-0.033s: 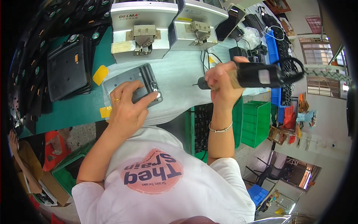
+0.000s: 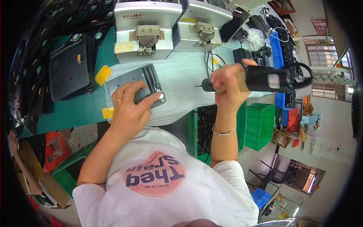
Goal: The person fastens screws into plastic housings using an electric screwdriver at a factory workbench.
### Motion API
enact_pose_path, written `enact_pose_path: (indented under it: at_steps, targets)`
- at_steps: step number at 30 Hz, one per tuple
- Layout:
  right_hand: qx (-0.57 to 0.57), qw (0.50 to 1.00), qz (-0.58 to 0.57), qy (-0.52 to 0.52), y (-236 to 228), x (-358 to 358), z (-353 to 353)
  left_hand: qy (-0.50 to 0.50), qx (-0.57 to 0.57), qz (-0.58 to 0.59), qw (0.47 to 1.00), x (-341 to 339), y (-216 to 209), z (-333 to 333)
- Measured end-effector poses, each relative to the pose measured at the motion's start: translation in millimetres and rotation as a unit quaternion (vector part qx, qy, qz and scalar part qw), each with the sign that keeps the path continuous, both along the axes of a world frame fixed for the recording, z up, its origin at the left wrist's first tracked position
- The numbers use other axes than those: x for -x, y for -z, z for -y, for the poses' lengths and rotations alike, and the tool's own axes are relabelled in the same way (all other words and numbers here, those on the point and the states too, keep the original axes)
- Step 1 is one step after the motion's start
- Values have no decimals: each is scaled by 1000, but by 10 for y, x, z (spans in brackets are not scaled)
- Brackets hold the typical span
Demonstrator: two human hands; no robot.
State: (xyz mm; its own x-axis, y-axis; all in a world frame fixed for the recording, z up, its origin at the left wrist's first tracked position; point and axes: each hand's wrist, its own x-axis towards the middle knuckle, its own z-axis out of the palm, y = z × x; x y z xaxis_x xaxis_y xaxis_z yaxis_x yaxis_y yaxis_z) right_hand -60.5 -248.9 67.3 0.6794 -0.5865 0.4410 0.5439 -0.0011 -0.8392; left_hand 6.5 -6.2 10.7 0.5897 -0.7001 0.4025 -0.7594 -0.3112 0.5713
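A dark grey flat plastic housing (image 2: 128, 73) lies on the white foam sheet (image 2: 179, 72) in front of me. My left hand (image 2: 130, 104) rests on it with the fingers spread, one fingertip at a small round white part (image 2: 161, 96) near its right edge. A long black raised section (image 2: 151, 77) runs along that side. In my right hand (image 2: 230, 83) is a black electric screwdriver (image 2: 264, 78), gripped near its front and held above the sheet. Its thin bit points left toward the housing, apart from it. Fingers closed round the tool hide part of its body.
Two silver box-shaped machines (image 2: 145, 34) (image 2: 200, 32) stand at the table's back. Stacked black housings (image 2: 70, 72) lie at left beside yellow tape pieces (image 2: 103, 75). Green crates (image 2: 259, 126) and a blue tray (image 2: 279, 53) are at right. Another person's arm (image 2: 28, 172) shows lower left.
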Motion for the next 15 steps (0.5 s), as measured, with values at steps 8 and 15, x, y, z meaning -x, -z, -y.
enact_pose_path:
  at_steps: [8,15]
  targets:
    - [-74,992,64,-85,-416,24,-497,-19,67,-52,996,34,-279,117]
    - [-58,989,49,-124,-400,-63,-751,-27,111,-106,988,24,-229,65]
